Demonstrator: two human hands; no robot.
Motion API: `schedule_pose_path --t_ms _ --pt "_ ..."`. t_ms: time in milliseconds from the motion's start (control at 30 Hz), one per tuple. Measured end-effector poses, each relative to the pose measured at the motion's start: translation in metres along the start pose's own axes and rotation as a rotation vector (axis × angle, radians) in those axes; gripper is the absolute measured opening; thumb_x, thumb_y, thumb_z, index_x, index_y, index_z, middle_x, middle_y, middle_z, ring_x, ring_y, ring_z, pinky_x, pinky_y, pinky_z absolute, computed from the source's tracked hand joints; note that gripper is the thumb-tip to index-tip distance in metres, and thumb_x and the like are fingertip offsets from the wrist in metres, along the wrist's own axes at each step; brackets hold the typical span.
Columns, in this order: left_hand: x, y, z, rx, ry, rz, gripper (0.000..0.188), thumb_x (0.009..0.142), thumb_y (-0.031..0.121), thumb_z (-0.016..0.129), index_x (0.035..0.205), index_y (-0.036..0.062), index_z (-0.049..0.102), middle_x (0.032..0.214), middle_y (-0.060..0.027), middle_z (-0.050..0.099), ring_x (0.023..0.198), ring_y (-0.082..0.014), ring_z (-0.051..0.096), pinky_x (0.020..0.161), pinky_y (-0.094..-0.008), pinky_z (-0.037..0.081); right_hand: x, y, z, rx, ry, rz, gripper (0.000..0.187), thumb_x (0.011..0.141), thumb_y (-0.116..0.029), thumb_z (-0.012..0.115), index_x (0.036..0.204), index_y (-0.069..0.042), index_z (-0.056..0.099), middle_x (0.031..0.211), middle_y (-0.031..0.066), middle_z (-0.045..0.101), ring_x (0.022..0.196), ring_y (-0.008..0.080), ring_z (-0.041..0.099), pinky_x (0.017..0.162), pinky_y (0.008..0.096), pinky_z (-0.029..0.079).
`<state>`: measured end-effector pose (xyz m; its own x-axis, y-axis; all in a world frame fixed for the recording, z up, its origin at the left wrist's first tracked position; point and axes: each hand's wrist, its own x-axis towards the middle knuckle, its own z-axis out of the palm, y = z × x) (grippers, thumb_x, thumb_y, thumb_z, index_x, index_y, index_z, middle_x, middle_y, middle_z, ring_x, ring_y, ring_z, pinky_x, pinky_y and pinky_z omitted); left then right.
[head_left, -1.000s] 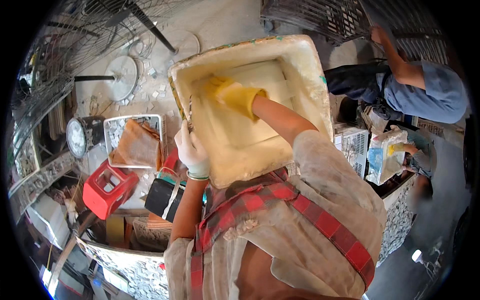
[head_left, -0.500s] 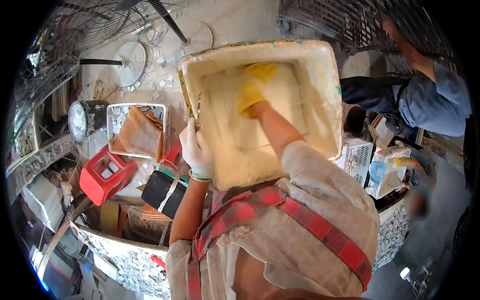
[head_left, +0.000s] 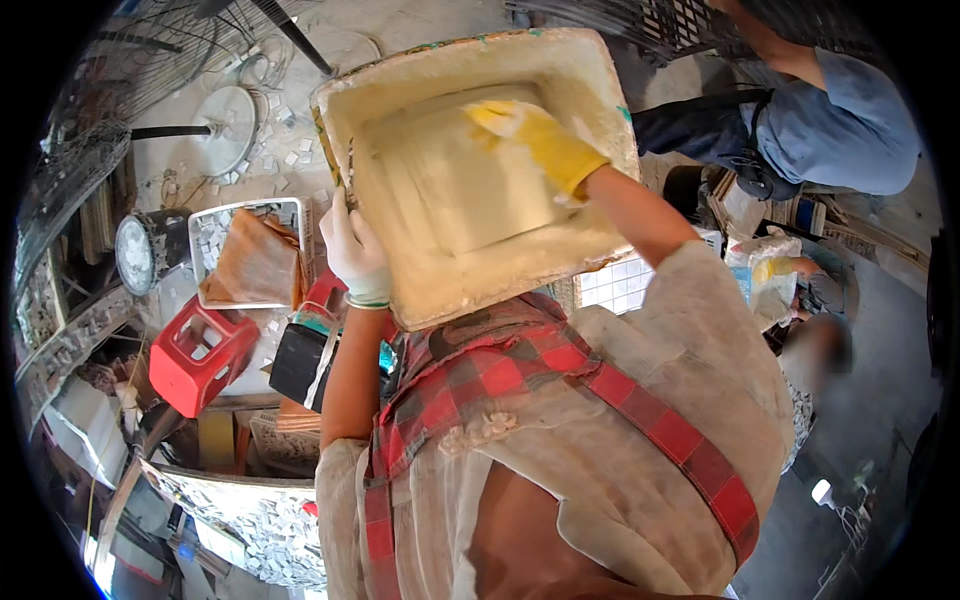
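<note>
A large rectangular tub [head_left: 600, 90] with a crusted cream rim holds cloudy yellowish liquid [head_left: 430, 170]. My left hand [head_left: 355, 250], in a white glove, is closed on the tub's left rim. The fingers of my right hand [head_left: 540, 145], in a yellow rubber glove, are over the far right part of the liquid, pointing left. They are smeared by motion, so I cannot tell how they are bent, whether they hold anything, or whether their tips dip under. Part of a white tile sheet [head_left: 618, 285] shows beyond the tub's near right corner.
On the left stand a white crate [head_left: 300, 215] of small tiles with a brown sheet on top, a red plastic stool [head_left: 200, 355] and a black box-like thing [head_left: 300, 360]. Fans [head_left: 222, 130] stand at the far left. Co-workers [head_left: 835, 120] are on the right.
My right hand has come up and to the right across the tub, showing more of its yellow glove. The view has shifted, and white tiles now show at the tub's near right.
</note>
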<state>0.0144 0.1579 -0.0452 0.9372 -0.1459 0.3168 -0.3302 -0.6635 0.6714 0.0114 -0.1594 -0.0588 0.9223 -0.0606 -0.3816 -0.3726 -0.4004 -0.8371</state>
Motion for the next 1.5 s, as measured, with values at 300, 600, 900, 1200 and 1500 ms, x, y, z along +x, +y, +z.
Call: schedule_pose_path --t_ms 300,600,900,1200,1500 --pt "0.003 0.004 -0.001 0.007 0.047 0.052 0.037 0.093 0.006 0.052 0.129 0.0020 0.059 0.105 -0.0183 0.062 0.093 -0.0350 0.062 0.077 -0.0408 0.052 -0.038 0.174 -0.009 -0.085 0.083 0.853 0.034 0.094 -0.035 0.050 0.114 -0.013 0.067 0.110 0.0109 0.068 0.098 0.0260 0.064 0.088 0.0391 0.049" --pt "0.002 0.001 0.003 -0.045 0.016 -0.008 0.036 0.094 0.005 0.051 0.129 0.0004 0.059 0.104 -0.0183 0.063 0.095 -0.0341 0.062 0.084 -0.0400 0.050 -0.011 0.155 -0.002 -0.513 0.171 0.349 0.031 0.097 -0.032 0.048 0.101 -0.007 0.066 0.098 0.0089 0.067 0.091 0.0204 0.065 0.083 0.0357 0.052" --pt "0.001 0.002 -0.003 -0.084 -0.018 -0.053 0.035 0.095 0.007 0.051 0.129 0.0023 0.060 0.105 -0.0170 0.063 0.098 -0.0322 0.062 0.085 -0.0384 0.050 0.016 0.139 -0.028 0.321 -0.026 0.260 0.018 0.098 -0.013 0.049 0.109 -0.003 0.060 0.112 0.0121 0.063 0.100 0.0255 0.062 0.080 0.0321 0.054" --pt "0.001 -0.001 0.000 -0.055 0.022 -0.005 0.038 0.093 0.005 0.052 0.130 0.0036 0.059 0.099 -0.0182 0.061 0.088 -0.0343 0.062 0.075 -0.0398 0.052 0.040 0.108 -0.021 1.118 0.283 0.338 0.033 0.094 -0.015 0.057 0.123 0.001 0.057 0.131 0.0187 0.058 0.108 0.0345 0.063 0.086 0.0383 0.055" --pt "0.001 -0.001 0.004 -0.060 0.007 0.013 0.036 0.093 0.002 0.049 0.128 -0.0030 0.058 0.107 -0.0205 0.062 0.096 -0.0358 0.062 0.083 -0.0397 0.051 0.045 0.066 0.107 -1.073 0.419 -0.629 0.041 0.091 -0.035 0.056 0.123 -0.010 0.062 0.124 0.0177 0.063 0.118 0.0346 0.056 0.105 0.0459 0.040"
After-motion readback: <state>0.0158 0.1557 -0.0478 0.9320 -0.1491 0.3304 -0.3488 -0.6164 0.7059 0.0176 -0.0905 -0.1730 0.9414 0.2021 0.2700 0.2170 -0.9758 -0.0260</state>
